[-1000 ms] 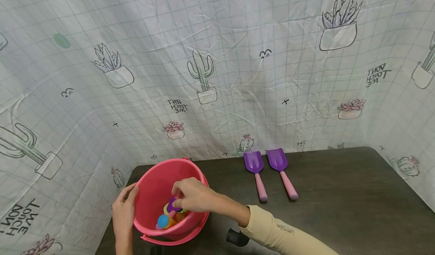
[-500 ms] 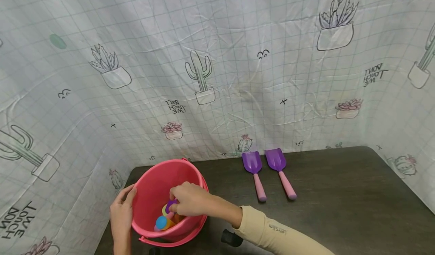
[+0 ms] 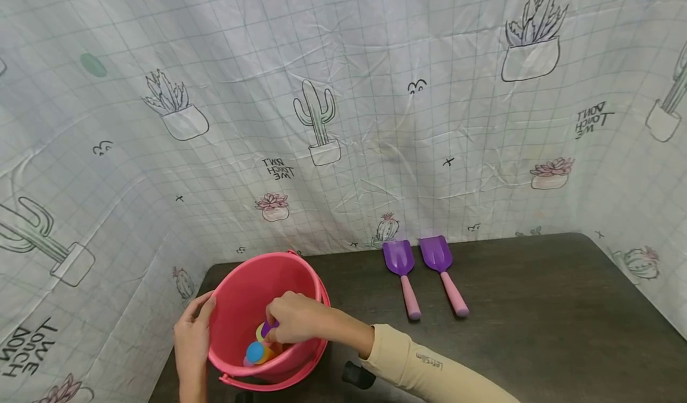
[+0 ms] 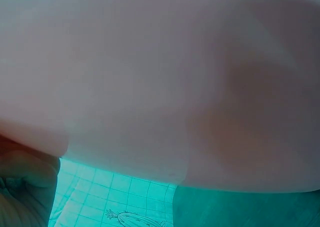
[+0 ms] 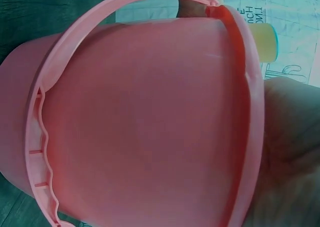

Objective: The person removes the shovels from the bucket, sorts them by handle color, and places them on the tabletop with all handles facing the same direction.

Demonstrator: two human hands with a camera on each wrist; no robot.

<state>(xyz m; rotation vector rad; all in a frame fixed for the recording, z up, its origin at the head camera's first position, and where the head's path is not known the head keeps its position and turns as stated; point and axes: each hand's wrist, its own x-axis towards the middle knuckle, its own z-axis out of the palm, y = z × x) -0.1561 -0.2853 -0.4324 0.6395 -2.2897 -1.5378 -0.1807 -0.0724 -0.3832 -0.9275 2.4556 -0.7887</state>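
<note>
A pink bucket [image 3: 247,293] stands tilted at the left of the dark table, its mouth facing me. My left hand [image 3: 193,334] grips its left rim, thumb over the edge and fingers along the outside. Inside the bucket, my right hand [image 3: 297,318] pinches a purple piece [image 3: 269,329] with curled fingers; the hand partly hides it. Below lie a blue-ended yellow-orange cylinder [image 3: 259,352] and other small coloured toys, mostly covered. The bucket's outer wall [image 4: 125,87] fills most of the left wrist view. In the right wrist view the bucket handle [image 5: 37,142] hangs down.
Two toy shovels with purple blades and pink handles, the left shovel [image 3: 409,295] and the right shovel [image 3: 454,294], lie at the table's back. A dark object [image 3: 358,375] sits under the right forearm. A patterned curtain [image 3: 365,123] surrounds the table [image 3: 537,307].
My right hand has shifted slightly left and deeper into the bucket, covering more of the toys. The left hand keeps its grip on the rim; the view shifts a little.
</note>
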